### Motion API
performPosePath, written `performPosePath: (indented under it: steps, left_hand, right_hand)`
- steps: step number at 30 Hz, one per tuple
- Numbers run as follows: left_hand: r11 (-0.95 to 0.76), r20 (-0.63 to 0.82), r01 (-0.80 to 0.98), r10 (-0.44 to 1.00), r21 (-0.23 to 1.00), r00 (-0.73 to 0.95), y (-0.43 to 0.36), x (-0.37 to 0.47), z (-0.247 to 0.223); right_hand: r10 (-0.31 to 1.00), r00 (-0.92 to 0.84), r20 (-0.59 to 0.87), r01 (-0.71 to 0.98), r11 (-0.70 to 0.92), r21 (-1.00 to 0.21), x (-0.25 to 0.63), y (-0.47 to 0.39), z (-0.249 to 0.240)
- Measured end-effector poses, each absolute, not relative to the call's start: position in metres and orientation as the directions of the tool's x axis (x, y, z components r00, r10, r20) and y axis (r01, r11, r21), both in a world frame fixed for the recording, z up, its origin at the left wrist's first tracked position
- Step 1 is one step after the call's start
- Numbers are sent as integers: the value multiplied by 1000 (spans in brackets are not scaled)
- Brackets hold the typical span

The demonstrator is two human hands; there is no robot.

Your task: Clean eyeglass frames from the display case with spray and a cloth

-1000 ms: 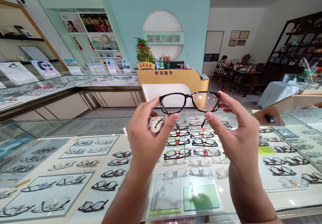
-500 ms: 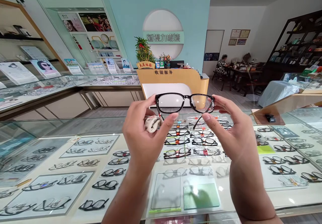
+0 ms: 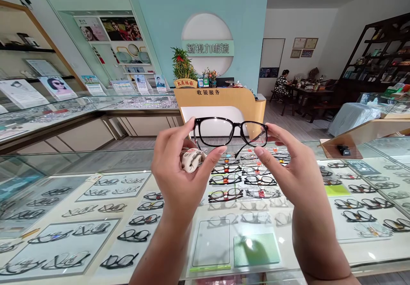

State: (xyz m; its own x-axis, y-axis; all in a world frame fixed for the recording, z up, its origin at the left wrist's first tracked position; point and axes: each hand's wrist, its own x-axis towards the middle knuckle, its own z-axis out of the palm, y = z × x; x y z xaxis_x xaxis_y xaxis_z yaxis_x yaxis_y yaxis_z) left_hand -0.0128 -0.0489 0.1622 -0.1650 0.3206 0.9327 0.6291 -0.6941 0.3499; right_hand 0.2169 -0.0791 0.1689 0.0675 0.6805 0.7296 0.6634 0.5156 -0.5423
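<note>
Black-framed eyeglasses [image 3: 236, 125] are held up above a glass display counter, lenses facing the room and one temple arm hanging down behind. My left hand [image 3: 179, 161] grips the frame's left corner between finger and thumb. Tucked in the same palm is a crumpled whitish cloth [image 3: 191, 160] with dark and red print. At the other end, my right hand [image 3: 288, 165] pinches the right corner of the frame, fingers behind it and thumb below the lens. Both hands are closed on the eyeglasses.
Beneath my hands, the glass counter [image 3: 179, 272] holds rows of eyeglasses [image 3: 226, 194], a green pad [image 3: 256, 249] and a white panel [image 3: 211, 242]. Beyond stands a wooden cashier desk [image 3: 221, 99] with a potted plant [image 3: 184, 67]. A person [image 3: 282, 84] sits at a dark table, far right.
Both hands have shifted slightly left with the eyeglasses. The frame has turned a little, so its left side looks larger and the hanging temple arm sits further left.
</note>
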Motion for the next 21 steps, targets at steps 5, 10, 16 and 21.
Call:
performPosePath:
  steps: [5,10,16,21]
  left_hand:
    - [-701,934,622,317,348,-165,-48,-13,162]
    - [-714,933,604,318,354,-170,-47,-14,161]
    - [-723,928,587,335,365,-164,-45,-14,161]
    - [-734,931,578,332,358,-154,-45,-15,162]
  right_hand:
    - [682,62,729,675,510,-534,217,-79,169]
    - [681,55,730,690,503,-521,216,-79,169]
    - [663,83,744,733,465,-496,216,-80,168]
    - [660,89,746,749,449,-487,216,-79,167]
